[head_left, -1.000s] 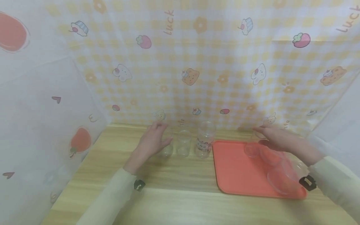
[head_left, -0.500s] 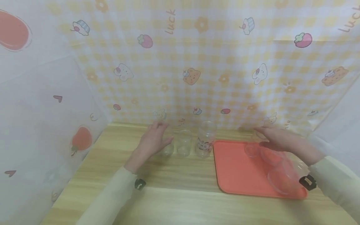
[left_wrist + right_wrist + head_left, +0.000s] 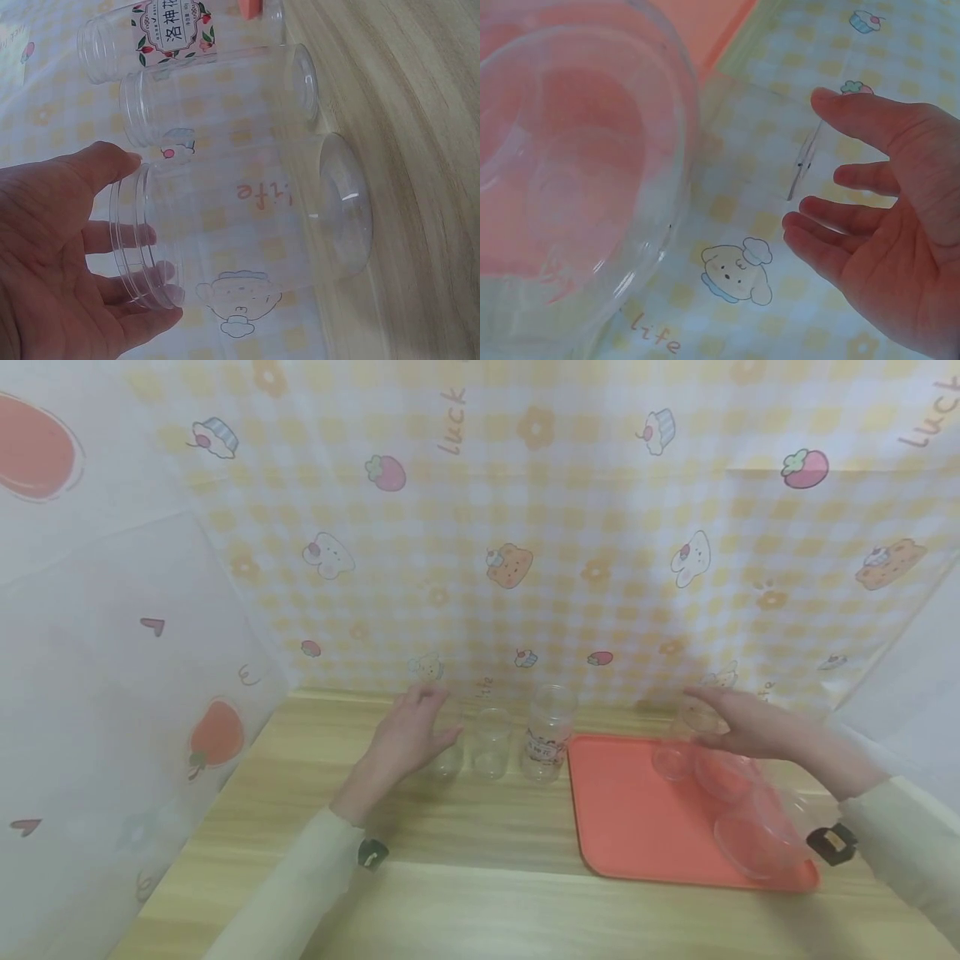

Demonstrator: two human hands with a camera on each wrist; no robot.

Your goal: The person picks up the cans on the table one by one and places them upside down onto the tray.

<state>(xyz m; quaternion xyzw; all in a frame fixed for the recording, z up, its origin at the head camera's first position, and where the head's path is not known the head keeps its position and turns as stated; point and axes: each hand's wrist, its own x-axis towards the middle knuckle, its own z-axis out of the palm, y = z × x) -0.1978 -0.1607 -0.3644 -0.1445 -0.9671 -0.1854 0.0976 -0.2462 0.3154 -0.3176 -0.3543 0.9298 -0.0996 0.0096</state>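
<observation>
Thumb and fingers of my left hand (image 3: 405,731) curl round the threaded neck of a clear plastic jar (image 3: 247,217), which stands on the table. Beside it is a narrower clear jar (image 3: 491,747), then a taller clear jar with a pink flowered label (image 3: 546,747). My right hand (image 3: 757,727), fingers spread, is over the far right of a red tray (image 3: 630,810). Near its fingertips a clear cup (image 3: 672,766) stands on that tray. In the right wrist view a gap shows between the fingers and the cup's rim.
Clear bowls (image 3: 757,843) sit along the tray's right side, below my right forearm. Behind everything hangs a yellow checked cloth (image 3: 525,510). The wooden table (image 3: 480,910) reaches forward of the tray.
My right hand has shifted slightly right, and its fingers have spread wider, away from the clear cup. My left hand stays at the jar's neck.
</observation>
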